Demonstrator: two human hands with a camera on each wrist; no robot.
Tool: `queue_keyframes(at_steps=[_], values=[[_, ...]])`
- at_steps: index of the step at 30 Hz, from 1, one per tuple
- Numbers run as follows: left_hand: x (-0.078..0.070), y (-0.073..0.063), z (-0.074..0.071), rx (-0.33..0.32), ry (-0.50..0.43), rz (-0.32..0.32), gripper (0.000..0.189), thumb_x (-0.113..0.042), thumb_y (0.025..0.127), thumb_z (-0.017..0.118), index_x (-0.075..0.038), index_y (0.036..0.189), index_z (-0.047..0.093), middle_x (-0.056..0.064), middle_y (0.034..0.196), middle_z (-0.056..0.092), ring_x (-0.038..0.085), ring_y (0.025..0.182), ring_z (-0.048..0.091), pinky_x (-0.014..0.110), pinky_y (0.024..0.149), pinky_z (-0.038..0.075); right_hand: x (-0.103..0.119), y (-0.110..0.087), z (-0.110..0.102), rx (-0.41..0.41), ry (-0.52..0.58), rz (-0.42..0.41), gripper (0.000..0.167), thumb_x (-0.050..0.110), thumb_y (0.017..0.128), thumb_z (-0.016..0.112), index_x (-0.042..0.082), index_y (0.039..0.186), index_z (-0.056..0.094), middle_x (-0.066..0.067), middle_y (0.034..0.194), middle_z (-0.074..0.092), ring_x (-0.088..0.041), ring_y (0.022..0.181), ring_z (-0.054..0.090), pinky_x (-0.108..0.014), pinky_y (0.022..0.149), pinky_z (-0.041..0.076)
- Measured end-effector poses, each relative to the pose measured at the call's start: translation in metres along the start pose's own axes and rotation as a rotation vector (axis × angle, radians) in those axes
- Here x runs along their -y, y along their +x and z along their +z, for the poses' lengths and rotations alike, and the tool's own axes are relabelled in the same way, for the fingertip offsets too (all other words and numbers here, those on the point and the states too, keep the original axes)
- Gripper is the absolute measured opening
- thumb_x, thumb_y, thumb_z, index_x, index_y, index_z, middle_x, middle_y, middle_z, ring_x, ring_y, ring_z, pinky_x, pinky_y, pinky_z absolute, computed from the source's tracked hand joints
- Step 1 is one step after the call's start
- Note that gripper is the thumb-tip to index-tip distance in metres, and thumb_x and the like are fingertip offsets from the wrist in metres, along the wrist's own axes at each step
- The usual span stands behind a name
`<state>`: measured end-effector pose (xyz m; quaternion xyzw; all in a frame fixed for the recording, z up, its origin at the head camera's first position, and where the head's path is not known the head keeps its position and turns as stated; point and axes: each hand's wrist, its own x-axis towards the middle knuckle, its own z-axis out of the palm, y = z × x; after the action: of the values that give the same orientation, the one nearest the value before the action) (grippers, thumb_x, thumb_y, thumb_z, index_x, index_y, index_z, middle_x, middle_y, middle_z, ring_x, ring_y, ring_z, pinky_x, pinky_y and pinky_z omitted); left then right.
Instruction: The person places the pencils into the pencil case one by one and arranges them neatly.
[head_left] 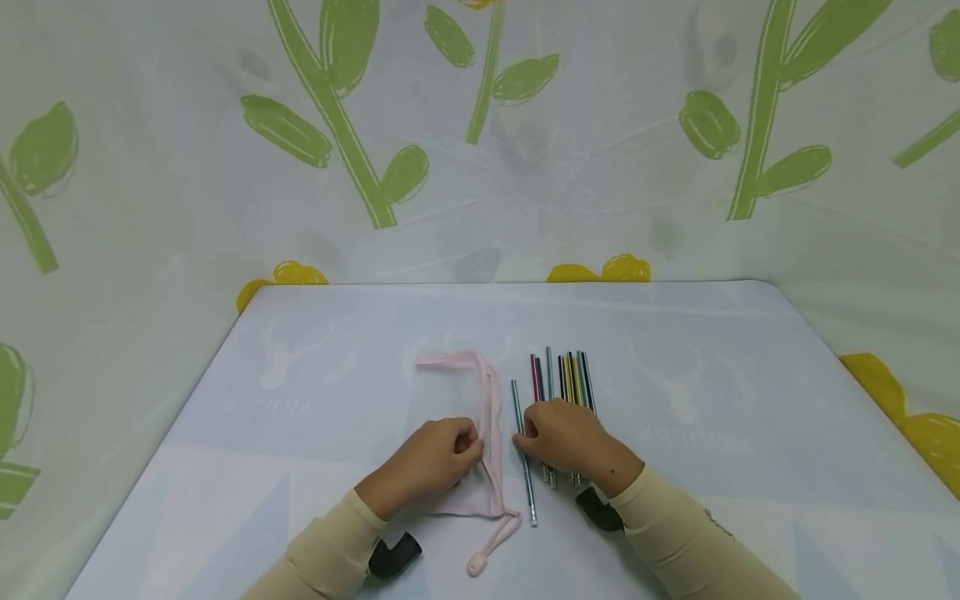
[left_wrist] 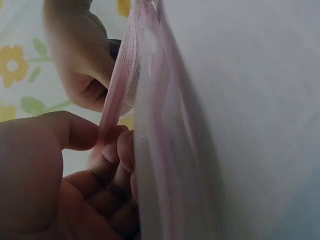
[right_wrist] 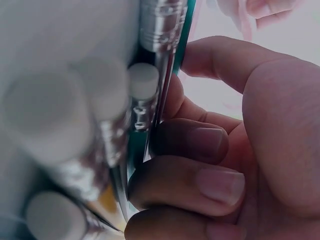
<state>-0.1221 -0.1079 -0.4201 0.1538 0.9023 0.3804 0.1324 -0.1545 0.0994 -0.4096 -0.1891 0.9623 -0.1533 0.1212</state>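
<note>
A sheer pink mesh drawstring pouch [head_left: 492, 417] lies flat on the table, its cord and bead [head_left: 477, 564] trailing toward the near edge. My left hand [head_left: 426, 460] pinches the pouch's pink edging [left_wrist: 116, 100] between thumb and fingers, lifting that layer in the left wrist view. To its right, my right hand [head_left: 573, 440] pinches a teal pencil [head_left: 529, 492] between thumb and index finger. Beneath and beyond that hand lie several pencils [head_left: 570, 379] in a row, dark, red, yellow and teal. White erasers with silver ferrules [right_wrist: 143, 81] show close up in the right wrist view.
A pale printed cloth covers the table [head_left: 285, 358]. Behind it hangs a white curtain [head_left: 570, 192] with green leaves and yellow flowers. Black wrist devices [head_left: 395, 556] show beneath both cuffs.
</note>
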Motion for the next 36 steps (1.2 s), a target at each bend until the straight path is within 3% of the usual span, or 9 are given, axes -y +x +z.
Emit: queue_keyframes(at_steps=[8, 20, 28, 36], values=[[-0.002, -0.003, 0.000, 0.039, -0.103, 0.013, 0.021, -0.018, 0.100, 0.054, -0.013, 0.080, 0.058, -0.007, 0.063, 0.058, 0.007, 0.055, 0.054, 0.022, 0.049, 0.040, -0.001, -0.001, 0.000, -0.012, 0.008, -0.023, 0.032, 0.021, 0.087, 0.071, 0.015, 0.060, 0.055, 0.006, 0.053, 0.045, -0.009, 0.049, 0.043, -0.024, 0.046, 0.032], [-0.003, -0.001, 0.003, -0.011, -0.162, 0.062, 0.023, -0.015, 0.097, 0.049, -0.011, 0.076, 0.058, -0.001, 0.065, 0.065, 0.009, 0.060, 0.059, 0.023, 0.056, 0.045, -0.008, 0.001, -0.009, -0.078, 0.048, 0.017, 0.029, 0.020, 0.085, 0.066, 0.016, 0.060, 0.053, 0.006, 0.053, 0.046, -0.009, 0.050, 0.043, -0.025, 0.046, 0.032], [-0.005, -0.002, 0.007, 0.021, -0.196, 0.063, 0.023, -0.016, 0.097, 0.048, -0.009, 0.079, 0.061, -0.002, 0.067, 0.066, 0.010, 0.063, 0.061, 0.024, 0.061, 0.047, -0.013, 0.001, -0.019, -0.168, 0.148, 0.015, 0.028, 0.019, 0.088, 0.061, 0.015, 0.062, 0.053, 0.005, 0.054, 0.041, -0.010, 0.049, 0.039, -0.024, 0.046, 0.029], [-0.009, -0.005, 0.010, 0.038, -0.236, 0.072, 0.023, -0.016, 0.097, 0.048, -0.007, 0.080, 0.062, -0.002, 0.069, 0.066, 0.010, 0.064, 0.063, 0.024, 0.062, 0.050, -0.013, 0.003, -0.026, -0.283, 0.224, -0.019, 0.020, 0.016, 0.089, 0.059, 0.012, 0.069, 0.062, 0.002, 0.059, 0.047, -0.010, 0.050, 0.041, -0.025, 0.045, 0.034]])
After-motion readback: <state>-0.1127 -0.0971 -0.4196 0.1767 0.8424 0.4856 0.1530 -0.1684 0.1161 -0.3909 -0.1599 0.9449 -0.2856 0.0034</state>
